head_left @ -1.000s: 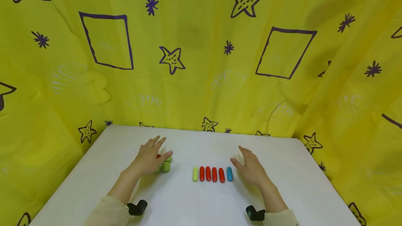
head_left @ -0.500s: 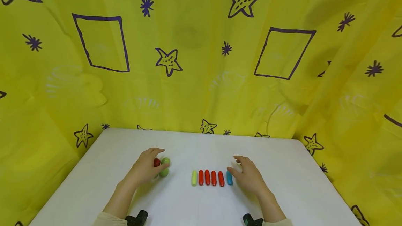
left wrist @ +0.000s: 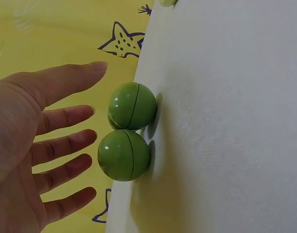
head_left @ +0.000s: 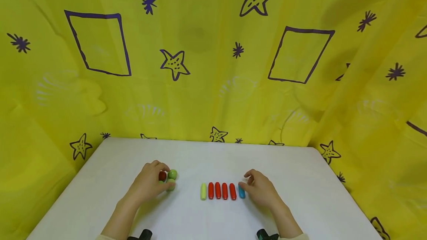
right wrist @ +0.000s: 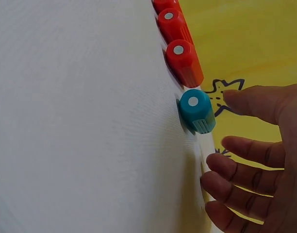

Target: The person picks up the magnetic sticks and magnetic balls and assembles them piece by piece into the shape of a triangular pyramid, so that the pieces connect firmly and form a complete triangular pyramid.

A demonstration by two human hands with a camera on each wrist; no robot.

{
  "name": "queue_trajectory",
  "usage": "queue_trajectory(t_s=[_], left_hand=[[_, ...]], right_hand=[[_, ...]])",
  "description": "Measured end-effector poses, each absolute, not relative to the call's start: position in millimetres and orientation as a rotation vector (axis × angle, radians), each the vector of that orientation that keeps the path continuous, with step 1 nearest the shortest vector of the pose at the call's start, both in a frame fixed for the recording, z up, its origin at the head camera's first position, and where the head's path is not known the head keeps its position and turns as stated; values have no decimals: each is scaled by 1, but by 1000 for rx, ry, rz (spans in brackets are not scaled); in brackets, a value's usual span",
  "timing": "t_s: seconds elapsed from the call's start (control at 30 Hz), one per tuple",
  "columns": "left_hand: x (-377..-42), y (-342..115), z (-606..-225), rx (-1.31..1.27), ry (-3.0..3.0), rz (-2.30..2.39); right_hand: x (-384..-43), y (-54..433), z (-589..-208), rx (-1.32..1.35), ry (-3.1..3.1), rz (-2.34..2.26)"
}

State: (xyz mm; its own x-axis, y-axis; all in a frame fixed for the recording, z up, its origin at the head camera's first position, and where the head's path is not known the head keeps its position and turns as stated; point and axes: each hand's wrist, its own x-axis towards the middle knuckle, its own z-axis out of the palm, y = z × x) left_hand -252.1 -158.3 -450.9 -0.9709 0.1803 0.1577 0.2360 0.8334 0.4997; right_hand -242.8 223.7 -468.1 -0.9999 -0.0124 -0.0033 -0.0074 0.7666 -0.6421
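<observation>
Over the counter (head_left: 197,221), left hand (head_left: 148,182) and right hand (head_left: 261,190) lowered beside green balls (left wrist: 132,107), blue cylinder (right wrist: 196,110); fingers wide, nothing gripped yet.

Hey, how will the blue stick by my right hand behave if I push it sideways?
The blue stick would probably roll, since it lies on its side and looks roughly cylindrical, though its flattened facets might slow it. Its straight, crisp outline suggests it's likely stiff.

A yellow star-printed curtain (head_left: 200,95) hangs behind and beside a white table (head_left: 207,162)
</observation>
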Motion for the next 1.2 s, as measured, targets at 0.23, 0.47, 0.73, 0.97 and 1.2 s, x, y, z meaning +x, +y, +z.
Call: queue_trajectory(t_s=[0.23,0.47,0.73,0.97,1.2], left_hand=[[-250,-156,-450,-384,-2948,-718],[-250,-154,-452,-386,-2943,-658],[-252,-154,-458,-415,-2936,-594],[-252,-154,-459,-404,-2931,-599],[-254,-155,-457,-421,-2921,-588]], right_hand=[[-241,223,-467,-33,2944,-1068],[-242,218,-470,-66,2949,-1061],[-242,214,-472,-58,2925,-1015],[-243,213,-472,-36,2946,-998],[-245,216,-471,-4,2952,-1015]])
